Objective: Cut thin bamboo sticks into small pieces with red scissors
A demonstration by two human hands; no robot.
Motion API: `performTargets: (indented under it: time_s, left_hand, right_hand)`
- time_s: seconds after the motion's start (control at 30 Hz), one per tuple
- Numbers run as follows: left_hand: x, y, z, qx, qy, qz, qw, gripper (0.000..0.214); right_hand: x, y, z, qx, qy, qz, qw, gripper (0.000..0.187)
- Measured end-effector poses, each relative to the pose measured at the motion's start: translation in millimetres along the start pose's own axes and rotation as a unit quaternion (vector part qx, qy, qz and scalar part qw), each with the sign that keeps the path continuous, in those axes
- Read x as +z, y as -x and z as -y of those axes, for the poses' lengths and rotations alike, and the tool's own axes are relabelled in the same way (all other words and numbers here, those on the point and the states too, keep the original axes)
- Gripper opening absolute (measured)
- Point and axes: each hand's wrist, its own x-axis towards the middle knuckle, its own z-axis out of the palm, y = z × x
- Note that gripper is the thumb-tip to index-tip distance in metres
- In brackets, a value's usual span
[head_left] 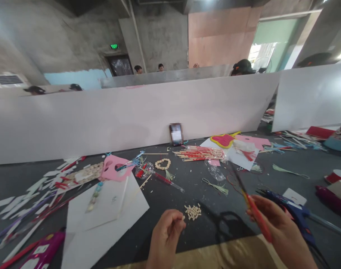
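Observation:
My left hand [168, 228] is closed in a pinch just left of a small heap of short pale stick pieces [192, 212] on the dark table. A tiny pale tip shows at its fingertips; whether that is a held piece or a fingernail, I cannot tell. To the right, my right hand [273, 220] grips a pair of scissors [258, 215] by the red-orange handle, raised above the table. Their dark blades point up and away to the left, and their shadow falls beside the heap. The two hands are well apart.
White paper sheets [103, 224] and a purple glue gun [44, 252] lie left. Behind the heap are a beaded ring [163, 164], wrapped sticks [201, 153] and a tassel [216, 186]. A blue glue gun [296, 215] lies beyond my right hand. A white partition [131, 116] stands behind.

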Motion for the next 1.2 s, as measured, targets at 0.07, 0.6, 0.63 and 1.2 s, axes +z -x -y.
performTargets:
  time_s: [0.07, 0.6, 0.63, 1.2]
  left_hand:
    - [1.8, -0.4, -6.5, -0.075, 0.056, 0.013, 0.996, 0.029]
    - [6.0, -3.5, -12.5, -0.157, 0.212, 0.021, 0.964, 0.025]
    - [5.9, -3.7, -12.5, -0.158, 0.211, 0.022, 0.964, 0.025]
    - [10.1, -0.6, -7.5, -0.132, 0.15, 0.045, 0.979, 0.028]
  right_hand:
    - [-0.3, 9.2, 4.1, 0.015, -0.092, -0.005, 0.996, 0.063]
    - [49.2, 45.1, 8.4, -0.224, 0.291, 0.173, 0.914, 0.041]
    - [51.5, 46.2, 9.0, -0.23, 0.297, 0.184, 0.908, 0.043]
    - [64.9, 51.1, 20.1, -0.277, 0.339, 0.242, 0.866, 0.054]
